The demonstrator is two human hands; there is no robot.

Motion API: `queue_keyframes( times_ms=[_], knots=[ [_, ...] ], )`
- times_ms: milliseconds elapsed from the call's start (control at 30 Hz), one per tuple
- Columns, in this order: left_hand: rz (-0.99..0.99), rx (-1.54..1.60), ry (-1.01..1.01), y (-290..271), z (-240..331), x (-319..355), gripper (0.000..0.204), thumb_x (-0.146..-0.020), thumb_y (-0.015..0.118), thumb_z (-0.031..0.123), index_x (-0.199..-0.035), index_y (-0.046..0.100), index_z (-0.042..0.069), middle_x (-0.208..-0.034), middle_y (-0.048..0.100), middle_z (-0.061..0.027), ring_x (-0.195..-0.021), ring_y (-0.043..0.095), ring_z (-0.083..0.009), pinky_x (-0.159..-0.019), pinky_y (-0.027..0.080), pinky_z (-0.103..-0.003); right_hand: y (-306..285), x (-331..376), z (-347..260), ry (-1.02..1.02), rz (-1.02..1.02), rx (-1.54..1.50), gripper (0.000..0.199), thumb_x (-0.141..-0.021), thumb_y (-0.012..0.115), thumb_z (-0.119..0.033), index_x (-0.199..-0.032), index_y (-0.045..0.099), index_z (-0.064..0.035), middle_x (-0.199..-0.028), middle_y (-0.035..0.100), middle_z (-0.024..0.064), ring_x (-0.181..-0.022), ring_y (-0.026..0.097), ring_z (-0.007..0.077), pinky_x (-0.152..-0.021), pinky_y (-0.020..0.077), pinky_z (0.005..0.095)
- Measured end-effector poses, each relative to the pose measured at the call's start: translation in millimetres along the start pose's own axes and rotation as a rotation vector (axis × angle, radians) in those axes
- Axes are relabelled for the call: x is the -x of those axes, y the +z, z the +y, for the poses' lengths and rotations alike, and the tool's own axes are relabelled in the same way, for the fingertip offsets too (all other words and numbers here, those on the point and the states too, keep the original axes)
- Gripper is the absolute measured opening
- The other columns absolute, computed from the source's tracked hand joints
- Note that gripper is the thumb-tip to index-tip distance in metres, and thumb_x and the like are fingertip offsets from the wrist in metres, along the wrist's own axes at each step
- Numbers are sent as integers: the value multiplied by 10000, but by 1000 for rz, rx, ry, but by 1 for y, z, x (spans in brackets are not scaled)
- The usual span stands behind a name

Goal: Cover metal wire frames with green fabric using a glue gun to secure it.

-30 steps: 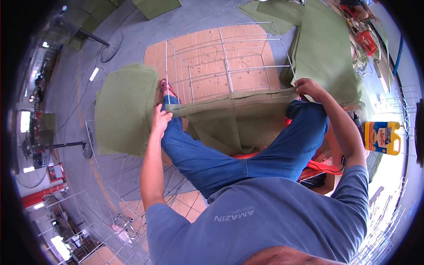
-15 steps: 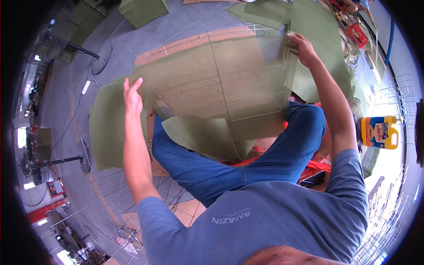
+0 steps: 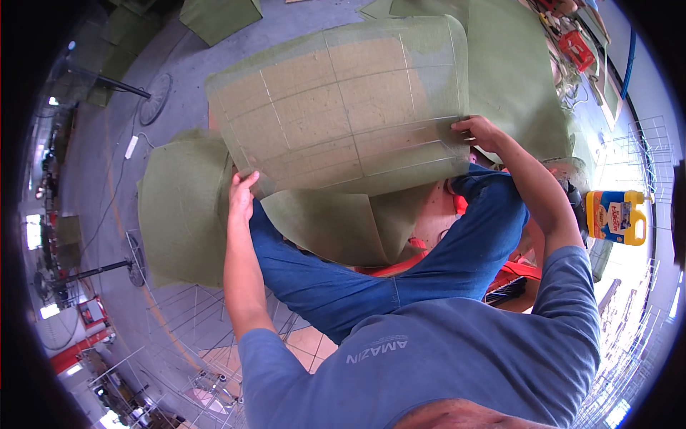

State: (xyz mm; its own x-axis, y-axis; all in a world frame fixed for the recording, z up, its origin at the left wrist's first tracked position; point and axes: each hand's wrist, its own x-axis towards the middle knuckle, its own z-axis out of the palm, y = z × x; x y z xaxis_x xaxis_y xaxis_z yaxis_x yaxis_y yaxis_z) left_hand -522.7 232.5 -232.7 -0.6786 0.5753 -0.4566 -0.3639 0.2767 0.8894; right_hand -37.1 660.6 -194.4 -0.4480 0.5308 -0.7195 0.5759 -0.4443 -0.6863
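A sheer green mesh sheet [image 3: 307, 79] stretches in front of my lap, with the straight bars of a wire grid frame [image 3: 348, 107] showing through it. My left hand [image 3: 243, 196] pinches the sheet at its near left corner, thumb on top. At the near right edge, the fingers of my right hand [image 3: 477, 134] are closed on the mesh, close to a grid bar. A loose green piece of material [image 3: 321, 218] droops over my thighs below the sheet. Brown cardboard shows through the mesh beneath.
More green sheets lie to the left [image 3: 182, 207] and far right [image 3: 511, 79]. A yellow and blue jug [image 3: 616, 218] stands at right. Wire grids [image 3: 650, 143] lean by the right wall, and a red box [image 3: 576, 50] sits among clutter at the far right.
The mesh sheet has spread out away from me and now lies over the grid's far end. Both hands have come nearer to me, the left also moving right.
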Motion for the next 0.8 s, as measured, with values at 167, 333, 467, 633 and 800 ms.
queue_keyframes(
  times_ms=[167,333,467,633,800],
  knots=[
    [-71,-188,-173,-1,-9,9,500,-835,770,176,-1293,582,108,-1247,645,-71,-1151,584,-209,-939,475,-396,-7,-3,2,63,26,61,238,-915,671,-200,-1110,659,-64,-1032,673,38,-955,626,171,-885,479,378],
    [-39,13,-45,4,-5,1,452,-826,776,199,-1224,621,51,-1196,677,-71,-1134,609,-213,-959,452,-379,-11,-13,-1,-52,40,-28,267,-906,685,-192,-1138,680,-60,-1041,688,45,-969,634,185,-895,472,364],
    [67,-107,-93,0,4,-5,364,-856,748,142,-1185,634,38,-1189,674,-88,-1075,632,-211,-967,458,-360,-3,-15,-12,-116,115,-30,292,-901,669,-221,-1142,691,-60,-1062,698,53,-978,632,182,-932,437,356],
    [63,61,42,26,67,10,493,-864,736,137,-1292,545,-17,-1262,624,-124,-1174,572,-234,-1038,406,-388,-31,-13,-43,-267,163,-260,239,-914,656,-224,-1052,696,-33,-960,709,55,-906,656,188,-893,491,342],
    [-27,307,276,10,122,0,368,-892,721,106,-1209,581,-18,-1155,657,-103,-1100,595,-195,-1005,437,-331,-14,11,-110,-426,-43,-546,275,-930,643,-251,-1088,672,-28,-1005,690,76,-914,655,185,-870,515,337]
  ],
)
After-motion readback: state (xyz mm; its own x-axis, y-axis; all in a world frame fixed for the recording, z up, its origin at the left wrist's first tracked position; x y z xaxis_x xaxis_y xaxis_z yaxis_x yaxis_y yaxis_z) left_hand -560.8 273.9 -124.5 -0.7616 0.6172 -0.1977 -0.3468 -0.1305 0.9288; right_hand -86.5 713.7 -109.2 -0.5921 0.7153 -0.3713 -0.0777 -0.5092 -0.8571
